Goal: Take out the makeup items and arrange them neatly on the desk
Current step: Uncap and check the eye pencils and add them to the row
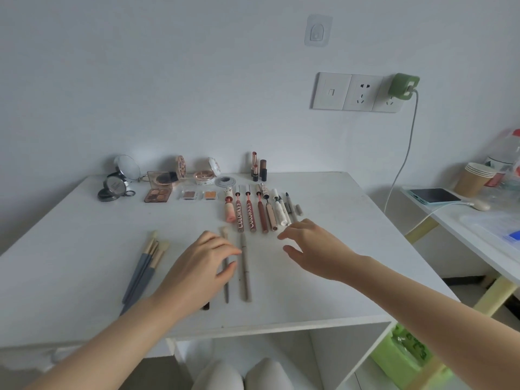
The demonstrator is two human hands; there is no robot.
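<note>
Two hands over laid-out makeup on white desk (pixel 84 220).
Left hand (pixel 202 266) fingers relaxed, resting on a thin brush (pixel 226 280); right hand (pixel 315 249) released, grasping nothing, beside lip-gloss tubes (pixel 250 215).

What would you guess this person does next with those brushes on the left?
Probably the left hand sets down the thin brush it touches, parallel to the brown pencil, then reaches for the grey-handled brushes. Those lie bunched and slanted, while the lip pens further back sit in a neat row.
</note>
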